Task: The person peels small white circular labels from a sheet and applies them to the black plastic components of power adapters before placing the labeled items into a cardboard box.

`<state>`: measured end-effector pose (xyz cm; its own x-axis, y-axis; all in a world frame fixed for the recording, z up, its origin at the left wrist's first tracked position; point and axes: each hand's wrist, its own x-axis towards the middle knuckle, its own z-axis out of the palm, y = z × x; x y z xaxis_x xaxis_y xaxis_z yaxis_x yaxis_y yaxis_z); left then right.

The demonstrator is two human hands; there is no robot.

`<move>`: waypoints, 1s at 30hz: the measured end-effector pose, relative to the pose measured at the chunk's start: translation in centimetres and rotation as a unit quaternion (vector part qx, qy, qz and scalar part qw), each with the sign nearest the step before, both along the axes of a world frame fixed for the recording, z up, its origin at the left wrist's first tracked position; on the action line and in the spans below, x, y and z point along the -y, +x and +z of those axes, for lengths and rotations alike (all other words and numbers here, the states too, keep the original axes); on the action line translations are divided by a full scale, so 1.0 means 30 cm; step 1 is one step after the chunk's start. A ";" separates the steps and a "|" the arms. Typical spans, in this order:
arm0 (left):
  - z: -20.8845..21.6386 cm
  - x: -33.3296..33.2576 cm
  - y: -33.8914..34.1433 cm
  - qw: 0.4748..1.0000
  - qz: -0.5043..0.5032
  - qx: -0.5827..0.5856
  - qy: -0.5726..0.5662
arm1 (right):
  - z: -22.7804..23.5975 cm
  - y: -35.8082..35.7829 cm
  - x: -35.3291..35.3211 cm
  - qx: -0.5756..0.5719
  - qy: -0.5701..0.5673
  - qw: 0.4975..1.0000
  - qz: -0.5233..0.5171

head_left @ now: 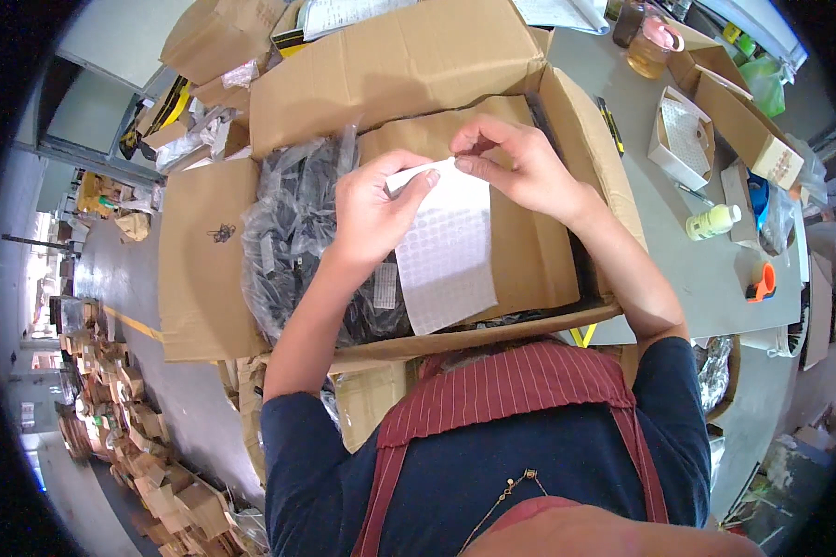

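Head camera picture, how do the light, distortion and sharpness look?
Head view: fisheye bending, curved black rim; head view: glare at far left, white sheet brightest at top, greyer below; head view: sheet's round dots discernible, cardboard pile softer.

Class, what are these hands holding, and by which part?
A white sheet patterned with circles, pinched at its upper edge by the left hand and right hand.
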<state>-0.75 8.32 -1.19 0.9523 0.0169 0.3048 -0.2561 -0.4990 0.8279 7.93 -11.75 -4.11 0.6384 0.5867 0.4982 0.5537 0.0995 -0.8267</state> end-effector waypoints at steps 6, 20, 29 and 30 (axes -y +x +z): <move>-0.015 0.003 0.005 0.991 0.012 0.039 0.125 | 0.014 -0.016 -0.011 0.170 -0.063 0.981 -0.063; -0.106 -0.084 0.111 0.967 0.012 -0.125 -0.221 | 0.043 -0.027 -0.011 0.333 -0.065 0.929 -0.148; -0.047 -0.247 0.122 0.987 -0.019 -0.119 -0.109 | -0.008 -0.120 -0.078 0.180 -0.035 0.981 0.066; -0.041 -0.284 0.117 0.988 -0.012 -0.150 0.021 | -0.030 -0.119 -0.084 0.183 -0.061 0.979 0.069</move>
